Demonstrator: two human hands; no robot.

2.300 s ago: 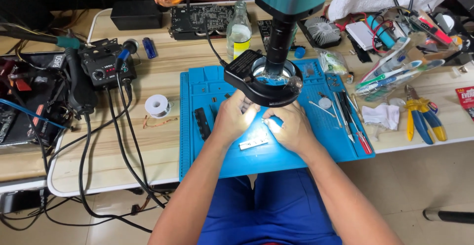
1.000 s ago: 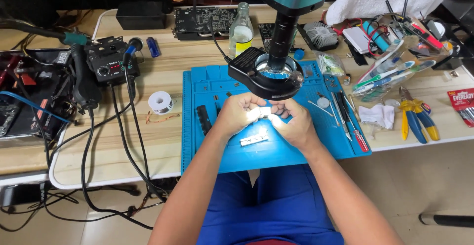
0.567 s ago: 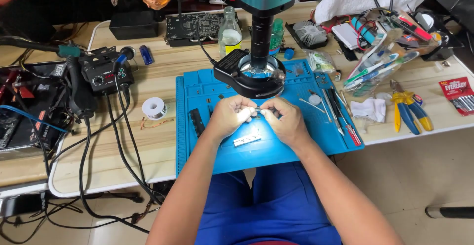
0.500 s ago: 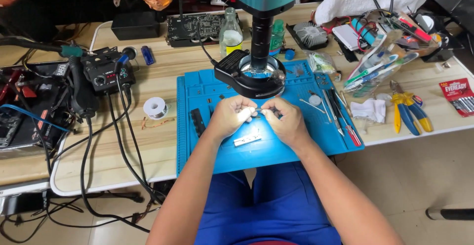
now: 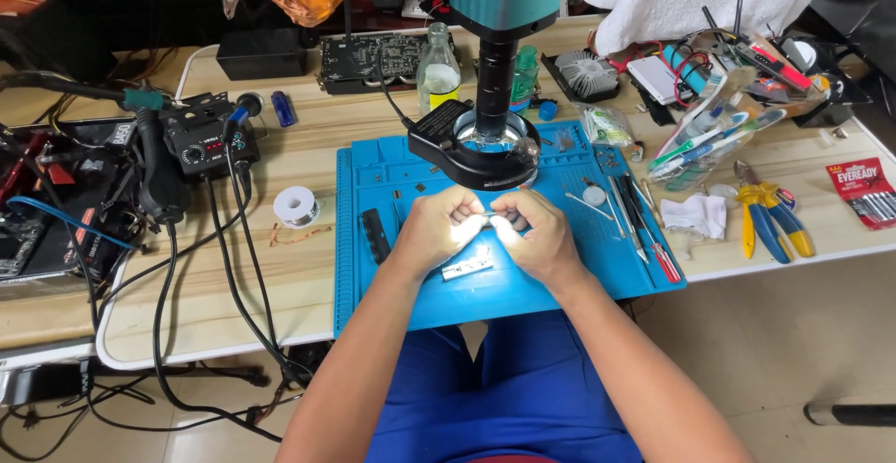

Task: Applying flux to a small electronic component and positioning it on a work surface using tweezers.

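Observation:
My left hand and my right hand meet fingertip to fingertip over a blue work mat, just below a microscope's lit ring light. Both pinch a small thin metal part, which the glare and my fingers mostly hide. A flat silver piece lies on the mat under my hands. A black strip lies left of my left hand.
A soldering station with trailing cables and a solder spool sit to the left. Tweezers and screwdrivers, a white cloth and yellow-blue pliers lie to the right. A glass bottle and a circuit board stand behind.
My hands have drawn closer until the fingertips meet under the ring light. The view has shifted slightly; the things on the bench stay put.

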